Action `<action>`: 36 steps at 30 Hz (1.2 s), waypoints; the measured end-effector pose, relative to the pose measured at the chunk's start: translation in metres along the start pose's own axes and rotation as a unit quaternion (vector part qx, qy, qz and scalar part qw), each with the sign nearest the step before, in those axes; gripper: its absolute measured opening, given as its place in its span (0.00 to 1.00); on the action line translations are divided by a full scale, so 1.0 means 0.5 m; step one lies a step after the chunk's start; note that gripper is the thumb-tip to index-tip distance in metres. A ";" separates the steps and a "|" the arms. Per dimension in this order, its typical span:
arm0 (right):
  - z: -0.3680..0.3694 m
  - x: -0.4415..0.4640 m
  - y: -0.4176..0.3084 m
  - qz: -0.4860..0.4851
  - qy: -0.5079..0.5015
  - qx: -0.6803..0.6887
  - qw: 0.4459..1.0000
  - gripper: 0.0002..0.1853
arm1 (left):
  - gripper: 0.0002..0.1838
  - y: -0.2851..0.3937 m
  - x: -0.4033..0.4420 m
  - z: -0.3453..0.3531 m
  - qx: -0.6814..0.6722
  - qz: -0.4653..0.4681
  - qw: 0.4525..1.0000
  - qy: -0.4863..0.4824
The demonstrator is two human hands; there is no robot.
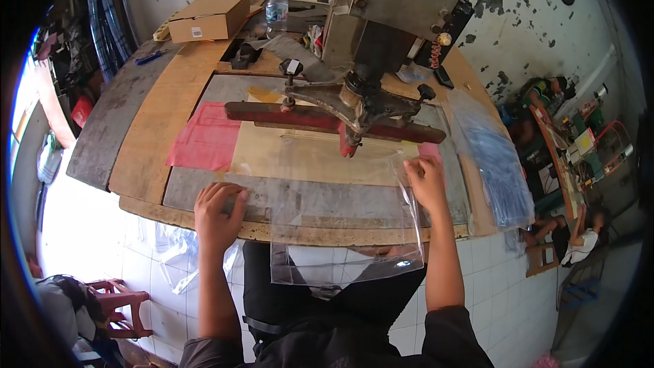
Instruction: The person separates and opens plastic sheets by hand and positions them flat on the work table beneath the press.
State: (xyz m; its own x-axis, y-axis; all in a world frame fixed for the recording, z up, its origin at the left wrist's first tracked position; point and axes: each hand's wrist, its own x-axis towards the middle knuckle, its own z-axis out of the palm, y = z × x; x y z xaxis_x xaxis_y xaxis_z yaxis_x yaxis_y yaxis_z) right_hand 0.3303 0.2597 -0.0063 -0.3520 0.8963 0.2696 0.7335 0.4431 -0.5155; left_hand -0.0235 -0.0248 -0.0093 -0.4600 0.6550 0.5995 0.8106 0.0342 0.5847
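Note:
A clear plastic sheet (347,232) lies over the front of the machine's bed and hangs past the table edge above my lap. My right hand (426,180) pinches its upper right edge between thumb and fingers. Left of the sheet, my left hand (220,211) rests at the bed's front edge with curled fingers; whether anything is under them is hidden. Behind the sheet is a tan mat (266,150), with red sheet pieces (204,138) at its side. Above the mat stands the press head (361,105) with its long red bar.
Stacked clear plastic (501,177) lies at the table's right. A cardboard box (210,17), a water bottle (276,12) and a blue pen (148,58) are at the back left. A red stool (122,307) stands lower left. Other people are at the far right.

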 end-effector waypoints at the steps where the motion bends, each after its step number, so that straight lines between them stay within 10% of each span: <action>1: 0.007 0.007 0.010 -0.001 0.000 0.001 1.000 0.18 | 0.04 -0.001 0.000 0.001 -0.005 0.003 1.000 0.001; 4: 0.005 0.012 0.006 -0.007 0.004 0.030 1.000 0.17 | 0.04 -0.002 -0.002 0.003 0.002 -0.002 1.000 -0.002; 6: -0.019 -0.011 -0.015 0.060 -0.028 0.312 0.948 0.13 | 0.04 -0.002 -0.001 0.002 0.004 0.000 1.000 -0.004; 16: -0.023 -0.182 -0.017 0.026 0.015 0.506 0.862 0.13 | 0.12 0.022 0.010 0.002 0.034 -0.004 0.998 -0.046; 24: 0.010 -0.201 -0.067 -0.091 0.136 0.477 0.864 0.10 | 0.27 0.023 0.018 0.038 -0.169 0.022 0.969 -0.181; 27: 0.023 -0.200 -0.047 -0.084 0.138 0.460 0.873 0.09 | 0.23 0.004 0.016 0.045 -0.420 -0.163 0.879 -0.156; 36: 0.023 -0.194 -0.086 -0.035 0.144 0.433 0.889 0.10 | 0.31 0.040 0.013 0.042 -0.357 -0.196 0.900 -0.153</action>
State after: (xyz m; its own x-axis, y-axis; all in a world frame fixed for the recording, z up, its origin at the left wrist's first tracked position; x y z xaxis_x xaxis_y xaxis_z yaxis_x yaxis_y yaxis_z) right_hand 0.3261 0.1541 -0.0196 -0.1232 0.8803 0.4582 -0.0517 0.4554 -0.8888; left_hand -0.0029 -0.0039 -0.0052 -0.4502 0.8793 0.1554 0.1175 -0.1141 0.9865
